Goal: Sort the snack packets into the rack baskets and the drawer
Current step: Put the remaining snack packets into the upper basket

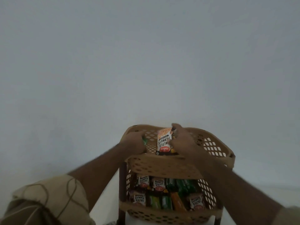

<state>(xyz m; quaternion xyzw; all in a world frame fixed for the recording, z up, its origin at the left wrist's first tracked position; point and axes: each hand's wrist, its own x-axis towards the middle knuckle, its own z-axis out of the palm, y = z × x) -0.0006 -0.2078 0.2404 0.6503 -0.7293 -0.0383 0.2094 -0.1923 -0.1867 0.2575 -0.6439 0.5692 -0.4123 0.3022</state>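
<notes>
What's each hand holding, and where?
Right hand grips salted peanuts packet by its right edge; left hand holds a green packet, grip point hidden.

The top basket (pixel 162 166) sits directly above the lower basket (pixel 162 215), which holds many snack packets (pixel 164 194); a peanut packet (pixel 164 142) stands in the top basket, between both hands

A white-and-orange salted peanuts packet (pixel 164 141) stands nearly upright inside the top tan perforated plastic rack basket (pixel 162 166), while the lower tan perforated basket (pixel 162 215) beneath it holds more salted peanuts packets (pixel 140 198) lying beside green (pixel 181 186) and orange (pixel 177 202) snack packets.
</notes>
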